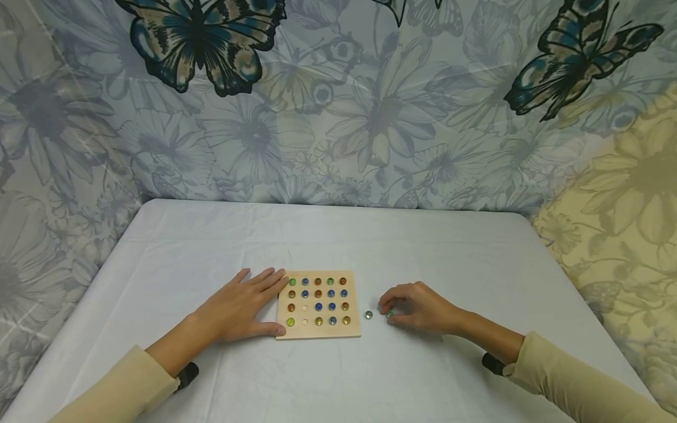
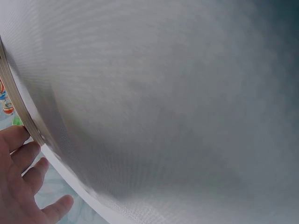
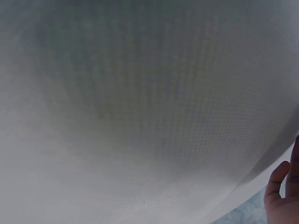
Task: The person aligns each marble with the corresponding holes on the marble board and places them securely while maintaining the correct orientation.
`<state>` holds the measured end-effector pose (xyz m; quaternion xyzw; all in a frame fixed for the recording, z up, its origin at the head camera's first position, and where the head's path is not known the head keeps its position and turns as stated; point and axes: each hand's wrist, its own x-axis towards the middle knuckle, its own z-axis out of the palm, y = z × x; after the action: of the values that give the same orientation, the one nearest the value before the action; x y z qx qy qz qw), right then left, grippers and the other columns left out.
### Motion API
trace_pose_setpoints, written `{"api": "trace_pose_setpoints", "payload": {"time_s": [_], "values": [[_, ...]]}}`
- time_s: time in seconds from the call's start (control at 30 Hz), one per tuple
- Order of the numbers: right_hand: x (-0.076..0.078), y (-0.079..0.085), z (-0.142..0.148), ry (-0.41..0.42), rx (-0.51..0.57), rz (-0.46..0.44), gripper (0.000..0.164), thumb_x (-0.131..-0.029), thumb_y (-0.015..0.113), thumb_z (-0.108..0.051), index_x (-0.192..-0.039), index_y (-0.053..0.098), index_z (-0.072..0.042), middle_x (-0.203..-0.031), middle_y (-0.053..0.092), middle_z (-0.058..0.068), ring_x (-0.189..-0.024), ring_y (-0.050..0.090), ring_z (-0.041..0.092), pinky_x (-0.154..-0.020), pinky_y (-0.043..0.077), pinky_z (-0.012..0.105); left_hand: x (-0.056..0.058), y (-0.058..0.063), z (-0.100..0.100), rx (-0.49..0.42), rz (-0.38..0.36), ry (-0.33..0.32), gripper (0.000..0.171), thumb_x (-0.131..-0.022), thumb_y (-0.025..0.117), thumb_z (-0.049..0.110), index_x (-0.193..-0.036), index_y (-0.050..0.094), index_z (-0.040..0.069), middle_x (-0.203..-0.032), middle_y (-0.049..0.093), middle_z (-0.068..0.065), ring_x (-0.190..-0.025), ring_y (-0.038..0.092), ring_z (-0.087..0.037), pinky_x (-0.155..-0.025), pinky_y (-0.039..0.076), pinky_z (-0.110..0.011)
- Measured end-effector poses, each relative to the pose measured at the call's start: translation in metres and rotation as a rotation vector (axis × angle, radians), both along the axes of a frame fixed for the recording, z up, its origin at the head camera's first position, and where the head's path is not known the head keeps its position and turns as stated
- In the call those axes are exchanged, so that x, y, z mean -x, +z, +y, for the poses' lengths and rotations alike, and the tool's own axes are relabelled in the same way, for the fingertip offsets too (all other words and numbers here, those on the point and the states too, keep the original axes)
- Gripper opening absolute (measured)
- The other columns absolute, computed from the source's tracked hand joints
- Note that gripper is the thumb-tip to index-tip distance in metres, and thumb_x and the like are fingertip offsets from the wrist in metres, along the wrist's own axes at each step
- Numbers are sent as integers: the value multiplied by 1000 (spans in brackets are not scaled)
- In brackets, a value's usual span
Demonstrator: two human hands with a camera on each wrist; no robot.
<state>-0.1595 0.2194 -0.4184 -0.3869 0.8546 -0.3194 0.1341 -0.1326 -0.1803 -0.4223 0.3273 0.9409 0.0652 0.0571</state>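
A square wooden board (image 1: 312, 333) lies on the table, with rows of round hollows holding green, blue, amber and orange glass marbles. Two bare hollows (image 1: 305, 322) show in its second column, towards the front. My left hand (image 1: 240, 308) rests spread along the board's left edge, thumb at the near corner and index finger at the far one. Just right of the board, a clear greenish marble (image 1: 368, 315) sits on the cloth. Beside it, my right hand (image 1: 423, 308) pinches another green marble (image 1: 389, 314) between thumb and fingertips. The right wrist view shows only part of that hand.
White cloth (image 1: 423, 247) covers the table, with faint creases. Patterned fabric (image 1: 381, 117) with butterflies and flowers hangs behind and at both sides. A dark wrist strap (image 1: 493, 363) shows below the right sleeve, and another (image 1: 187, 376) by the left.
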Motion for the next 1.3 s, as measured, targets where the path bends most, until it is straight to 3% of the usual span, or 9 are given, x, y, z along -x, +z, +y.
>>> {"api": "trace_pose_setpoints", "payload": {"time_s": [0.53, 0.9, 1.3], "values": [[3, 7, -10, 2, -15, 15, 25, -84, 78, -3, -107, 72, -9, -97, 73, -8, -91, 69, 6, -85, 56, 31, -1, 2, 0, -5, -19, 9, 100, -85, 46, 80, -156, 34, 11, -161, 32, -9, -147, 30, -31, -115, 22, -63], [7, 14, -28, 14, -20, -2, 28, -85, 78, -3, -112, 71, -7, -100, 74, -5, -94, 68, 7, -87, 56, 34, -1, 2, 1, -7, -16, 5, 99, -86, 45, 80, -156, 35, 10, -160, 32, -9, -147, 30, -30, -114, 23, -63], [8, 13, -53, 28, 13, 46, 31, -84, 80, -5, -113, 70, -6, -100, 74, -5, -94, 68, 5, -89, 55, 31, -1, 2, 2, 2, -13, 0, 100, -86, 44, 81, -155, 35, 10, -160, 33, -9, -146, 31, -30, -114, 24, -64]]}}
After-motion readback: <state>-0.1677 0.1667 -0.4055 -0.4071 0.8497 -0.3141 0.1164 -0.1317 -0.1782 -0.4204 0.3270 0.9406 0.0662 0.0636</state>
